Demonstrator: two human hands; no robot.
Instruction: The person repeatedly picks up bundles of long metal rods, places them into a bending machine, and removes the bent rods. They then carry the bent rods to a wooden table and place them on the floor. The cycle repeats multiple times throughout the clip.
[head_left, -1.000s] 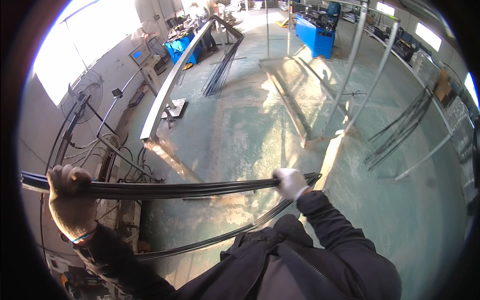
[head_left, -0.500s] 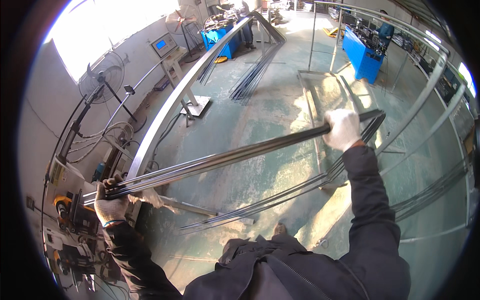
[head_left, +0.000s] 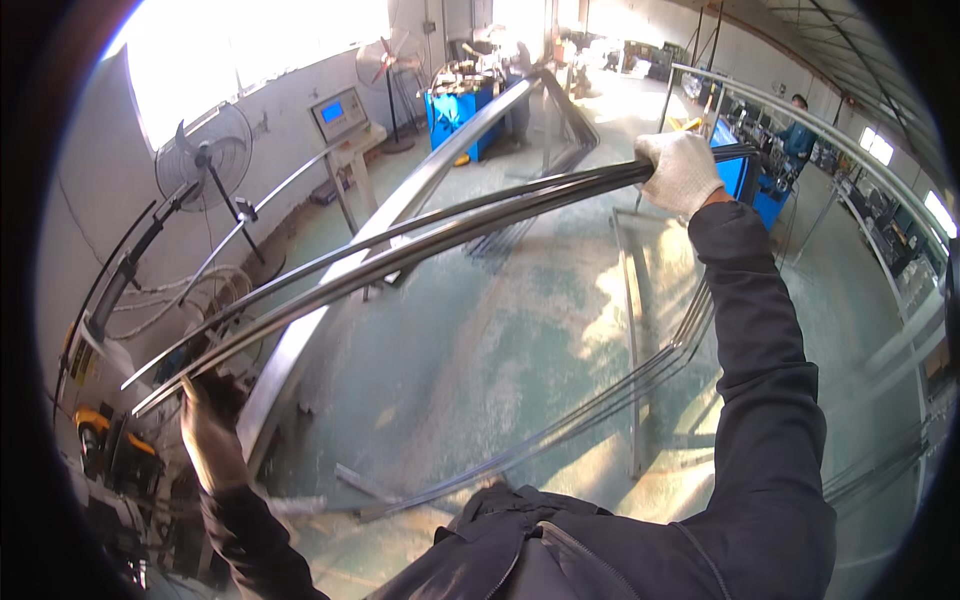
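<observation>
In my gloved right hand (head_left: pixel 680 172), closed and raised at the right, is a bundle of long thin metal rods (head_left: pixel 440 222). The bundle slants down to the left, its free ends fanned slightly apart. Beyond my right hand the rods bend, and lower lengths (head_left: pixel 560 432) run back to the left near the floor. My gloved left hand (head_left: pixel 212 435) is just below the free ends, close to or touching them. Motion blurs its fingers, so its hold is unclear. Behind the bundle, a long pale metal beam (head_left: pixel 300 350) slopes away from me.
More bent rods (head_left: pixel 570 125) hang on the beam's far end. A standing fan (head_left: pixel 205 150) and a console with a blue screen (head_left: pixel 340 115) line the left wall. A pipe rack (head_left: pixel 800 112) stands at right. People work at blue benches (head_left: pixel 460 112) further off.
My right hand has lifted the bundle up and away from me. The rods' left ends have shifted left, and my left hand has slipped below them from around them.
</observation>
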